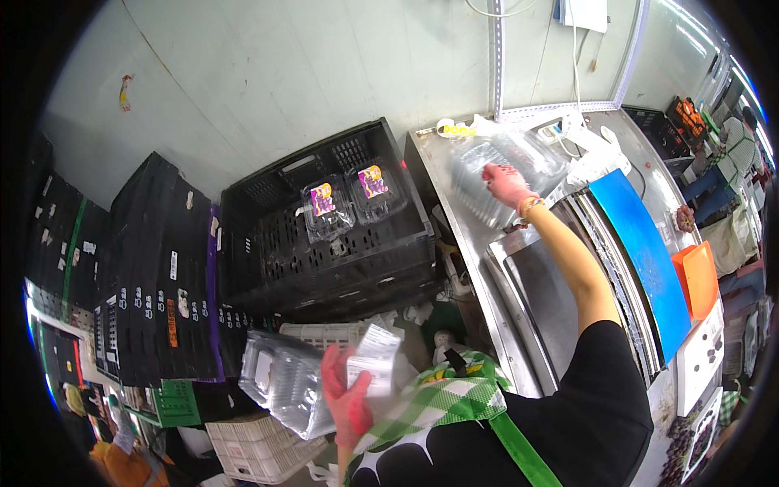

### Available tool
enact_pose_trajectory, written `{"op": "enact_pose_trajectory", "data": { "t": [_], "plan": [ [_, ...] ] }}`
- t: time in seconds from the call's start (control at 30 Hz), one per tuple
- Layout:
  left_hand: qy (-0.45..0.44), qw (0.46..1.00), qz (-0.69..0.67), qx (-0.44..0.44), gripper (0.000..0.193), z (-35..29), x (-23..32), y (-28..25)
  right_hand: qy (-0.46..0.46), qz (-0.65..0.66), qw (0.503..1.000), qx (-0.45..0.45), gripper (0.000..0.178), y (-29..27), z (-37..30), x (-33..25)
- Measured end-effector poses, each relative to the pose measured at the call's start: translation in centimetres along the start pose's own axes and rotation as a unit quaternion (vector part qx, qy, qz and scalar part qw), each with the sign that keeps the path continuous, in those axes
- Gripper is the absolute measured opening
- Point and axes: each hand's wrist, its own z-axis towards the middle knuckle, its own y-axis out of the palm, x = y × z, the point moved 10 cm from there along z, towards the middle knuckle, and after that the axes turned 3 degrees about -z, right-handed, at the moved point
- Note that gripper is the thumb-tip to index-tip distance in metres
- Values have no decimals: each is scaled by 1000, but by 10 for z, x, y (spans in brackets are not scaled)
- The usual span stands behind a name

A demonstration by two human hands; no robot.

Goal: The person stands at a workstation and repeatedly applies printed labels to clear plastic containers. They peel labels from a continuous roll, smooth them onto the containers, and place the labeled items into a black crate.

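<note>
My right hand (510, 187), in a pink glove, reaches over the metal table with its fingers bent onto a stack of clear plastic clamshell boxes (479, 183). Down by my body, my left hand (347, 398), also pink-gloved, is closed around a white printed label sheet (375, 357). Against that hand's left side leans another stack of clear clamshell boxes (284, 381), tilted; I cannot tell whether the hand bears it too. Two lidded clear boxes with purple and orange labels, a left one (324, 213) and a right one (376, 193), sit in a black crate (349, 256).
Tall stacks of black crates (154, 276) stand at left. A metal machine (552, 284) and a blue panel (641, 252) flank my right arm. White cables and a power strip (560, 130) lie at the table's back. White crates (251, 446) stand low at left. People work far right.
</note>
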Motion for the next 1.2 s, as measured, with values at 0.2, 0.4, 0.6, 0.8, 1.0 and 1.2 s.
{"op": "enact_pose_trajectory", "data": {
  "t": [0.2,0.4,0.6,0.8,1.0,1.2],
  "plan": [
    [-76,996,-45,-34,44,0,-13,3,-44,-86,995,-29,18,33,-17,-66],
    [-92,988,-120,-5,22,-3,-31,-25,-4,-314,949,-25,23,12,-10,-66],
    [-98,980,-167,38,10,-9,-7,-34,-31,-117,993,8,20,41,-10,-53],
    [-65,981,-156,95,27,-7,-4,-62,118,1,978,-170,30,56,-7,-41],
    [-61,980,-143,124,16,-15,-26,-107,-299,98,946,81,26,30,-102,-300],
    [-117,982,-75,125,13,-64,-34,-119,-591,181,769,-161,31,193,-271,-471]
  ]
}}
